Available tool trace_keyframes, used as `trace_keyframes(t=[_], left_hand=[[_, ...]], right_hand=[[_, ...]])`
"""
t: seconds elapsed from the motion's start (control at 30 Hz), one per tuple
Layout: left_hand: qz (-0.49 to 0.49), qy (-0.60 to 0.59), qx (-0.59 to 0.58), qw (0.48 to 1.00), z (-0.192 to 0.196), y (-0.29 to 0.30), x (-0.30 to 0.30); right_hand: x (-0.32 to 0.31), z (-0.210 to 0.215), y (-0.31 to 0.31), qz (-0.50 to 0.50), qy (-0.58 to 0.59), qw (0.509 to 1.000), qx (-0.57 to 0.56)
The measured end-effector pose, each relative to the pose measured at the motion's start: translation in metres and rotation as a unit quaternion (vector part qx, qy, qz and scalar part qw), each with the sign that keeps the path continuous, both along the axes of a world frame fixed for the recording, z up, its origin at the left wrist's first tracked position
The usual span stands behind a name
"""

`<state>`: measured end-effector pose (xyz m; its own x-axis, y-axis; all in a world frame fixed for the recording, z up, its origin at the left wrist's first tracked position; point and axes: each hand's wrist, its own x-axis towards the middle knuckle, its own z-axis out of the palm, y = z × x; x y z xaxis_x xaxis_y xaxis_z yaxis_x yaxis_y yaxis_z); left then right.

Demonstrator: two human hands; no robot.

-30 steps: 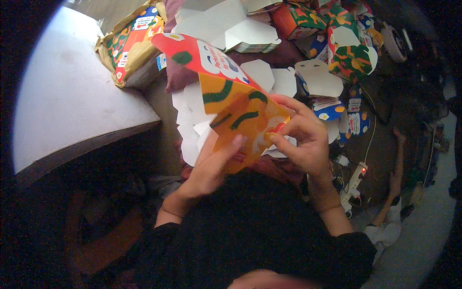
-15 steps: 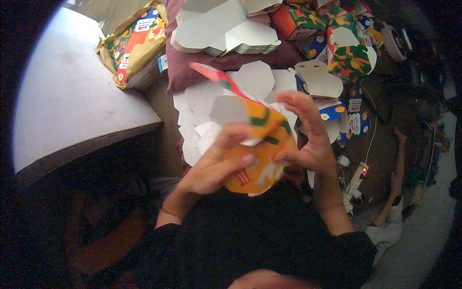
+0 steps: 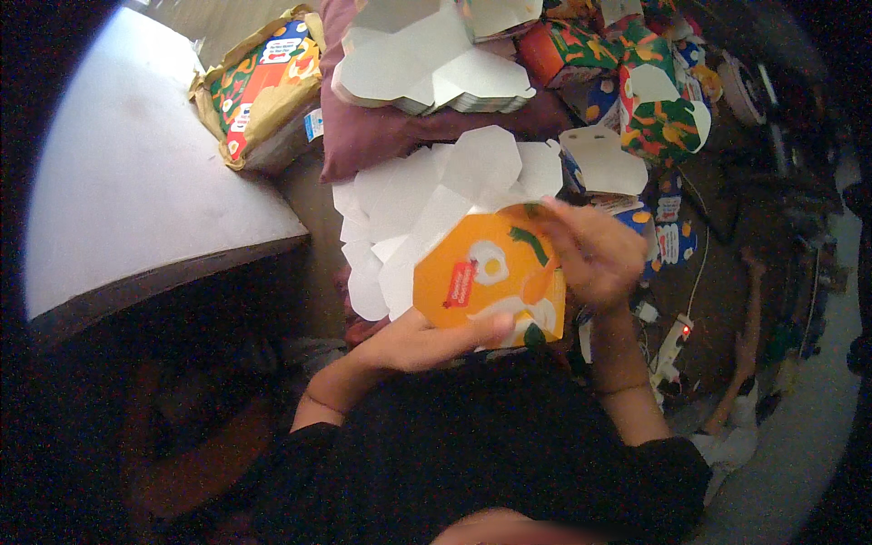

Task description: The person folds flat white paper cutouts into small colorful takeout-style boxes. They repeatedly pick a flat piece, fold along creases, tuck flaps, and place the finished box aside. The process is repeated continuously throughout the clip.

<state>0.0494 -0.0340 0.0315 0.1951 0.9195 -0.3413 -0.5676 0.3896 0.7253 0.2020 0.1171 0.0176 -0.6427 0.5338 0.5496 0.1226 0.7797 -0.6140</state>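
Note:
An orange printed cardboard food box (image 3: 495,268), partly folded, is held up close before my chest. My left hand (image 3: 422,341) grips it along its lower left edge, the thumb lying over the printed face. At its upper right edge my right hand (image 3: 599,250) has its fingers bent in on the card; they are slightly blurred. Behind the box lie flat white box blanks (image 3: 400,204), spread in an overlapping pile. The far side of the box is hidden from me.
A thick stack of white blanks (image 3: 391,59) rests on a maroon cushion (image 3: 363,145). Folded printed boxes (image 3: 663,113) crowd the far right. A torn brown paper package (image 3: 263,91) stands beside a white tabletop (image 3: 145,182) at left. A lit power strip (image 3: 672,345) and cables lie at right.
The box has turned so its orange face is toward me, and its raised red flap is no longer in sight. My right hand has gone from spread fingers to closing on the upper right edge.

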Motion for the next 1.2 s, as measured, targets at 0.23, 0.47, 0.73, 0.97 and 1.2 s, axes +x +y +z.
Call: trace_keyframes(t=[0.23,0.47,0.73,0.97,1.2], left_hand=[[0.040,0.009,-0.114,0.993,0.007,0.001,-0.006],[0.048,-0.058,-0.094,0.993,-0.002,0.012,-0.010],[0.035,0.056,-0.074,0.995,0.005,0.012,-0.011],[0.021,0.113,0.082,0.990,-0.008,0.006,-0.002],[0.054,-0.213,0.166,0.961,-0.019,0.014,-0.004]], right_hand=[[-0.002,0.004,0.005,0.177,-0.053,0.974,-0.129],[0.010,0.007,0.019,0.182,-0.054,0.980,-0.065],[0.011,0.008,-0.002,0.119,-0.110,0.986,0.033],[0.019,-0.003,-0.002,0.149,0.068,0.879,-0.448],[0.014,0.007,-0.022,0.144,0.124,0.911,-0.366]])
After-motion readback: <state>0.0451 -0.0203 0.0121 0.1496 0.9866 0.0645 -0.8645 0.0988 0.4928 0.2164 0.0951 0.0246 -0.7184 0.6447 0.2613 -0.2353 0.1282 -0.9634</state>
